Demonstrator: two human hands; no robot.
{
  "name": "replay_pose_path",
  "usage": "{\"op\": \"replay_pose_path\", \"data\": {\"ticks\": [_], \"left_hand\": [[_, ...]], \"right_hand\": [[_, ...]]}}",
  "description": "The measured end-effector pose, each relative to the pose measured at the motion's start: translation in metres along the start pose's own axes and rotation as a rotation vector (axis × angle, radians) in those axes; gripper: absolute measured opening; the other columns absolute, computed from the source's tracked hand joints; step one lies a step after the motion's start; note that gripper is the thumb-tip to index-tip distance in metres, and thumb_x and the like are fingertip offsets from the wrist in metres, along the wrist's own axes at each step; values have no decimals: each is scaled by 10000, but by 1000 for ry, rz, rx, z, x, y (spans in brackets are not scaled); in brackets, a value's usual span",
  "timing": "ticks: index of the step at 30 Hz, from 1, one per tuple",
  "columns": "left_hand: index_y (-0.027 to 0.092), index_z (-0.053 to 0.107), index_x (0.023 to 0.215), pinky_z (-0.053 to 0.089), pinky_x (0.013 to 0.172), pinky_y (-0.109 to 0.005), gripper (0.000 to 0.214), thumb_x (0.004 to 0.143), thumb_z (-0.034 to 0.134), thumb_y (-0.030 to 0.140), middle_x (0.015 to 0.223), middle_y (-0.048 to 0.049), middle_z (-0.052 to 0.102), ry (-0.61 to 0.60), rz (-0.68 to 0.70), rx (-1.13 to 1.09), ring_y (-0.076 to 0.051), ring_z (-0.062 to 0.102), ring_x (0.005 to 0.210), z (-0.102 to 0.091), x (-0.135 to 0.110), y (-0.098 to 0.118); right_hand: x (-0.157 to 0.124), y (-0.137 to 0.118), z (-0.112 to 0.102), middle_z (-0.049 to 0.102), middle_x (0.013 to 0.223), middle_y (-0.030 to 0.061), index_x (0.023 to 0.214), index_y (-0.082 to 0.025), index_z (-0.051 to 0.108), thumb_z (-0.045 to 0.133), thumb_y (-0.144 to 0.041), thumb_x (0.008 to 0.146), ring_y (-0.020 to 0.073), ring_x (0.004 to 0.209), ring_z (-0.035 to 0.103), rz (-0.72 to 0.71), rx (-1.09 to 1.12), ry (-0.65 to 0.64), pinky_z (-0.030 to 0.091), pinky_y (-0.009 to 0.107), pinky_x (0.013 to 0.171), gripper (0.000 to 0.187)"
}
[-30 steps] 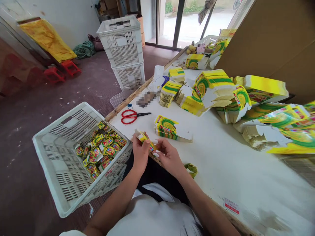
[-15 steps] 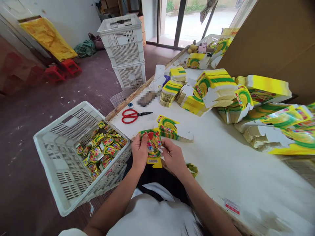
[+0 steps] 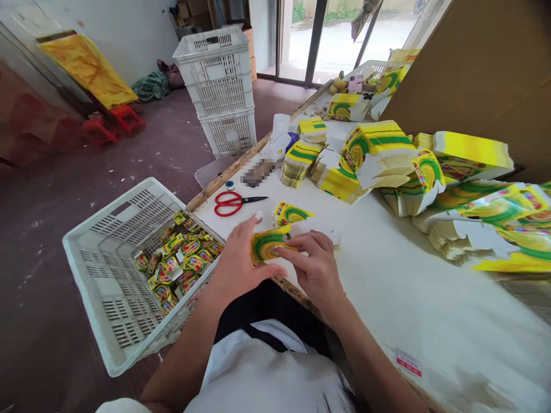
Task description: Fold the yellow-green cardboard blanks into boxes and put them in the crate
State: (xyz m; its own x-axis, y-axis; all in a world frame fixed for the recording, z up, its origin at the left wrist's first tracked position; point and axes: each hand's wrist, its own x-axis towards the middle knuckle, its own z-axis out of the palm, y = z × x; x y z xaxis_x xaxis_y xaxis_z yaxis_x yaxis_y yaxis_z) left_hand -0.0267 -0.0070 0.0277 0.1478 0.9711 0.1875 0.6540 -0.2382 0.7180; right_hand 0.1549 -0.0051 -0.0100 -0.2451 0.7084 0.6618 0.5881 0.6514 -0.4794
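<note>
Two hands: left hand (image 3: 241,261) & right hand (image 3: 316,267) pinch flat glossy yellow-green carton (image 3: 269,244), fingers curled.

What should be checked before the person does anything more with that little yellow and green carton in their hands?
1. Both hands on the carton: ok, left hand and right hand touch it.
2. Carton over the table, not past its edge: ok.
3. Stack of flat cartons within reach: ok, just beyond the hands.
4. Crate has room: ok, partly filled.
5. Scissors clear of the hands: ok, lying apart.
6. Carton flaps closed: cannot tell.
</note>
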Motion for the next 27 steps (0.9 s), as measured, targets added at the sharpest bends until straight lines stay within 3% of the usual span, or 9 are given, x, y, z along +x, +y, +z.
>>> {"op": "replay_pose_path", "data": {"ticks": [3, 6, 9, 13, 15, 18, 20, 23, 27], "left_hand": [[193, 463, 1269, 459, 961, -433, 760, 625, 805, 406, 1224, -109, 617, -270, -109, -44, -290, 591, 1118, 17, 3, -5], [205, 520, 1142, 508, 820, -378, 553, 686, 748, 418, 1026, -41, 674, -231, -204, -49, -244, 644, 936, 35, 4, -8], [195, 523, 1101, 511, 794, -406, 610, 621, 791, 461, 958, -44, 672, -151, -242, 54, -274, 650, 913, 49, 0, -5], [194, 503, 1123, 447, 974, -480, 634, 611, 815, 402, 1080, -90, 661, -130, -100, 144, -301, 620, 1071, 57, -5, -2], [213, 472, 1176, 328, 1098, -523, 658, 633, 804, 378, 1157, -90, 647, -174, -11, 169, -292, 608, 1116, 58, -8, -2], [231, 403, 1269, 164, 1160, -598, 747, 646, 796, 357, 1265, -107, 601, -264, 65, 181, -312, 575, 1185, 60, -12, -1], [215, 380, 1276, 272, 1110, -606, 768, 643, 796, 344, 1263, -132, 590, -263, 63, 148, -333, 571, 1185, 63, -14, 1], [198, 344, 1245, 512, 881, -480, 712, 682, 756, 339, 1168, -130, 608, -153, 32, 33, -302, 641, 1041, 71, -19, 1], [220, 283, 1242, 543, 774, -397, 711, 692, 729, 289, 1164, -114, 583, -18, 85, -14, -259, 664, 951, 79, -22, -3]], "right_hand": [[0, -2, -1, 681, 900, -13, 946, -353, 696, 553, -90, 853, 199, 984, 589, -74, -25, -13, 303, 474, 1097, 314], [-5, 6, -1, 569, 1276, 64, 1313, -322, 498, 575, -207, 854, 284, 1277, 454, 109, 6, 94, 262, 558, 1124, 479], [-10, 15, 4, 335, 1504, 161, 1481, -203, 226, 588, -379, 847, 326, 1394, 319, 431, 236, 220, 278, 580, 1118, 751], [-10, 16, 12, 602, 1314, 109, 1272, -222, 530, 562, -482, 852, 279, 1278, 505, 812, 819, -43, 360, 507, 1102, 495], [-9, 15, 14, 671, 1225, 84, 1185, -249, 593, 647, -520, 780, 280, 1229, 555, 941, 1044, -150, 402, 498, 1074, 490], [-10, 14, 13, 702, 1178, 74, 1161, -265, 611, 734, -562, 679, 284, 1195, 588, 1055, 1166, -171, 417, 507, 1060, 579], [-11, 14, 11, 712, 1158, 74, 1113, -255, 649, 745, -593, 650, 288, 1210, 578, 1076, 1140, -168, 401, 501, 1074, 581], [-10, 13, 9, 725, 1117, 74, 1056, -243, 689, 726, -653, 630, 298, 1170, 602, 1090, 1127, -160, 449, 482, 1030, 593], [-8, 7, 9, 739, 1050, 96, 1033, -218, 704, 684, -743, 593, 314, 1030, 668, 1135, 1200, -168, 542, 449, 894, 686]]}}
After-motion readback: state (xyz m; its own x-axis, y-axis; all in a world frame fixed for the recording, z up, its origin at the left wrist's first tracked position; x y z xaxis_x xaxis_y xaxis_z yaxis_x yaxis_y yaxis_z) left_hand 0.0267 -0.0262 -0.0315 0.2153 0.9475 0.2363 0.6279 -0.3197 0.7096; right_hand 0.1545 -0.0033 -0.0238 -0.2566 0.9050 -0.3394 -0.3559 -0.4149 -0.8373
